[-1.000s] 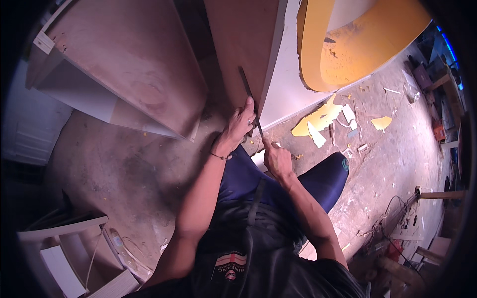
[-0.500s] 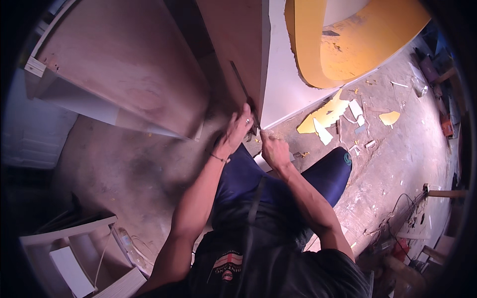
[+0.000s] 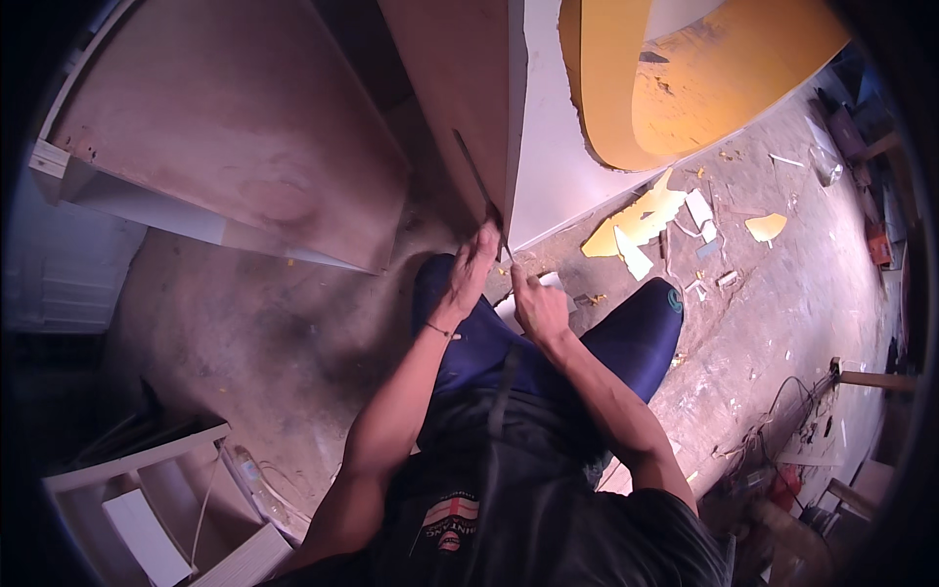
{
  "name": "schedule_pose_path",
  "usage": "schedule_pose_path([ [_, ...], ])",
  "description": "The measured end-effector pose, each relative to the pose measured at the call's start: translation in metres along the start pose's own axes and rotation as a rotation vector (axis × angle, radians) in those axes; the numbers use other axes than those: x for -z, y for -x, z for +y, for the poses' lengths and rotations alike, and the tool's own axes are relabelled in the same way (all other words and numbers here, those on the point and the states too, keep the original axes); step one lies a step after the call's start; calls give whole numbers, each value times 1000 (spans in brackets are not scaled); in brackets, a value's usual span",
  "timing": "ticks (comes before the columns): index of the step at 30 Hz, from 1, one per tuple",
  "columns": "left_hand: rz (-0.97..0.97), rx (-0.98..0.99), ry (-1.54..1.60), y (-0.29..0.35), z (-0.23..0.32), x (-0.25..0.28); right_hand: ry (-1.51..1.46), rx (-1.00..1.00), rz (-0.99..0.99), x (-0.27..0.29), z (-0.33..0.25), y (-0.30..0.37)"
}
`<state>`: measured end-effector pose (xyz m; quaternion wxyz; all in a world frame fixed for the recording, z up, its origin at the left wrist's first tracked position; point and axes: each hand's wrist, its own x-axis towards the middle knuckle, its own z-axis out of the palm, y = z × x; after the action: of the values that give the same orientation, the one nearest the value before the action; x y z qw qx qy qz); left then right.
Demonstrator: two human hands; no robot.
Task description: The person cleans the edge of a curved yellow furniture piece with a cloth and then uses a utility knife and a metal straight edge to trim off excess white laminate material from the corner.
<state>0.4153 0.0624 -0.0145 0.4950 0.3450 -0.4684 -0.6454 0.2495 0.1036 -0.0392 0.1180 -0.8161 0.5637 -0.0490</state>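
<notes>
A long, thin, dark file-like tool (image 3: 471,168) lies slantwise along the edge of a brown wooden panel (image 3: 452,78), close to its lower corner. My right hand (image 3: 541,307) is closed round the near end of the tool. My left hand (image 3: 475,262), wearing a cord bracelet, is at the panel's corner beside the tool, its fingers bunched together and partly hidden. Next to the brown face, a white panel face (image 3: 548,147) runs back to the right. A curved yellow sheet (image 3: 611,117) with a ragged edge is at this white face.
Yellow and white offcuts (image 3: 641,223) litter the concrete floor on the right. Another large brown panel (image 3: 245,127) stands at left. A wooden box frame (image 3: 137,474) is at lower left. Cables (image 3: 782,421) and wooden pieces lie at right. My knees are bent on either side.
My right hand and the tool have shifted slightly toward me. My left hand has come down a little, its fingers drawn in from a straighter pose.
</notes>
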Motion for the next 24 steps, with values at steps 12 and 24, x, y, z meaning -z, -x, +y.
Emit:
schedule_pose_path([
  [12,356,-260,-479,24,52,-77,-40,7,-72,2,51,58],
  [24,293,-798,-436,-14,153,-145,-465,112,-113,115,83,191],
])
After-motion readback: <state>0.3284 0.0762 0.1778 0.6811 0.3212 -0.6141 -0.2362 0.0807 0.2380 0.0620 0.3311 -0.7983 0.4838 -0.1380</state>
